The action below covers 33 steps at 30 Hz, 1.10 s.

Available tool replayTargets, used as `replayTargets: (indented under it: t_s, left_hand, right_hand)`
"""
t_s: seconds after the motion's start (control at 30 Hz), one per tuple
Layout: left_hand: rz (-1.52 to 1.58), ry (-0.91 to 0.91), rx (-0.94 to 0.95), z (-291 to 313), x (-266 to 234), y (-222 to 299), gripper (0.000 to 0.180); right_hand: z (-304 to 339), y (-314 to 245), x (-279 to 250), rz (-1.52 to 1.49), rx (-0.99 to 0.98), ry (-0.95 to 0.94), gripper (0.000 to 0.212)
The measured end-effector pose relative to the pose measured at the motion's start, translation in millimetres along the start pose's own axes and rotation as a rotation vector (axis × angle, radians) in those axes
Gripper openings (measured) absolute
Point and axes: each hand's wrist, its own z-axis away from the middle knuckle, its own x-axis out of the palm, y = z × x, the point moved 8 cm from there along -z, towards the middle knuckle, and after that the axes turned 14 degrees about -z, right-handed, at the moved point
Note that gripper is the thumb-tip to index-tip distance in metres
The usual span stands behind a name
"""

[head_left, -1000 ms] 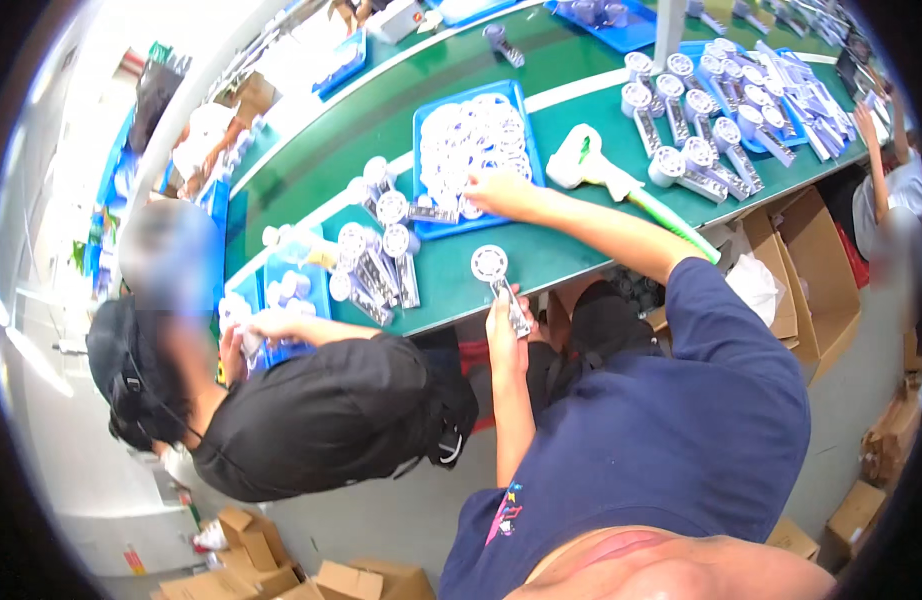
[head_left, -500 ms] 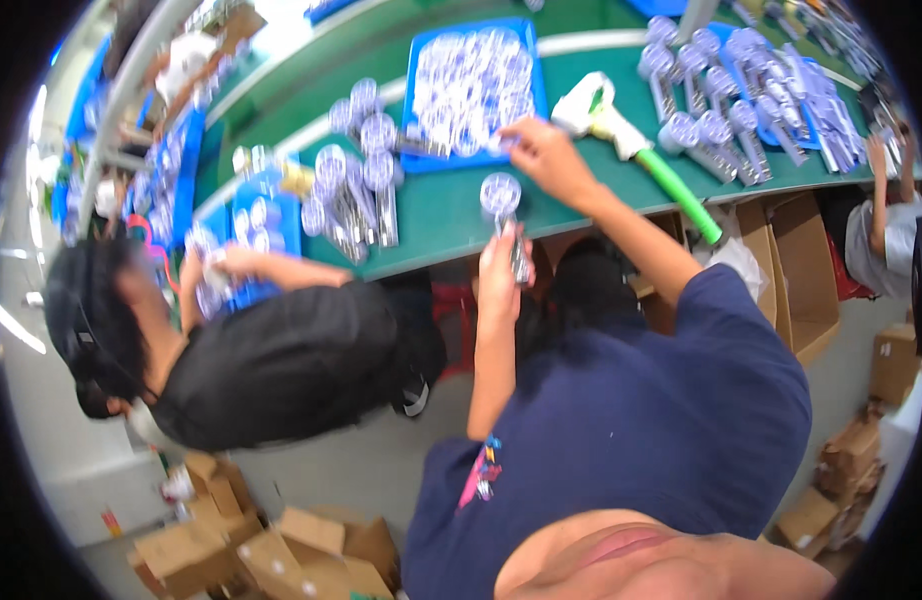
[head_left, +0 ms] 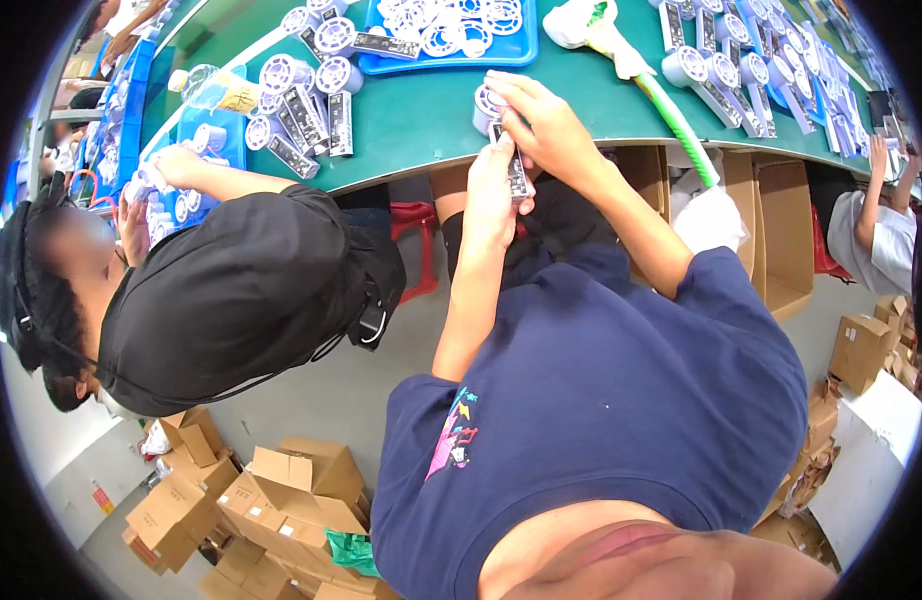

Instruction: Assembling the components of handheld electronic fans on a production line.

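A pale lavender handheld fan body [head_left: 484, 112] with a round spoked head is held in front of me, just past the table's near edge. Wrapped round its handle, where dark parts show, is my left hand [head_left: 494, 195]. My right hand [head_left: 549, 125] is closed over the head's right side, its fingers pressed on the rim. Whether a small piece lies beneath those fingertips is hidden. Beyond my hands, a blue tray [head_left: 451, 66] holds many white spoked rings [head_left: 469, 36]. Similar fan bodies [head_left: 301, 112] lie left of the tray, and more [head_left: 723, 72] lie to the right.
A green-handled tool [head_left: 679, 130] with a white-wrapped head rests on the green table [head_left: 581, 100]. At my left a person in black [head_left: 241, 280] works at another blue tray. Cardboard boxes [head_left: 781, 230] stand under the table; others [head_left: 301, 490] are on the floor behind.
My right hand has come from the tray's edge to the fan's head, where its fingers now press. The view has shifted, and the tray sits higher in it.
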Motion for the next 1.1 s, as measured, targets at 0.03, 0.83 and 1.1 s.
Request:
replayTargets:
  t_s: [0.03, 0.83, 1.1]
  left_hand:
    - [-0.008, 0.000, -0.007, 0, 1, -1, 0.024]
    - [-0.061, 0.007, -0.012, 0, -1, 1, 0.025]
    - [-0.034, -0.075, 0.013, 3, -6, -7, 0.032]
  right_hand:
    - [3, 0, 0, -0.007, -0.011, -0.017, 0.036]
    - [13, 37, -10, -0.470, 0.293, 0.184, 0.023]
    - [-5, 11, -6, -0.091, 0.067, -0.027, 0.021]
